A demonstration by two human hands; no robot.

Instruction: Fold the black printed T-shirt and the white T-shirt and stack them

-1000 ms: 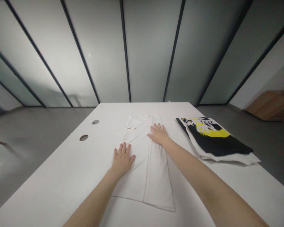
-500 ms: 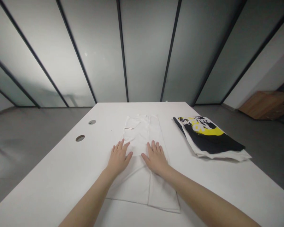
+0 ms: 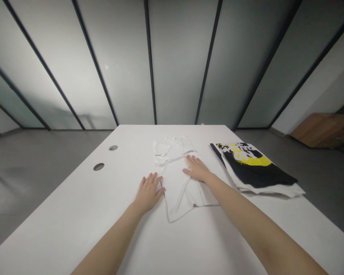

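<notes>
A white shirt (image 3: 174,181) lies in the middle of the table, its upper part folded over in layers and its near edge rumpled and skewed. My left hand (image 3: 149,192) rests at the shirt's left edge, fingers apart and nothing gripped. Flat on the right side of the cloth is my right hand (image 3: 197,168), fingers stretched out just below a crosswise crease. The shirt's lower right corner is partly hidden by my right forearm.
A stack of folded shirts (image 3: 246,164), the top one black with yellow and white print, lies on the right of the white table (image 3: 74,214). Two round holes (image 3: 99,167) pierce the tabletop at left. Frosted glass panels (image 3: 177,61) stand behind.
The shirt's near end has been drawn away from me and bunched, with a crosswise crease now across it. My right hand moved forward and right; my left hand shifted slightly right.
</notes>
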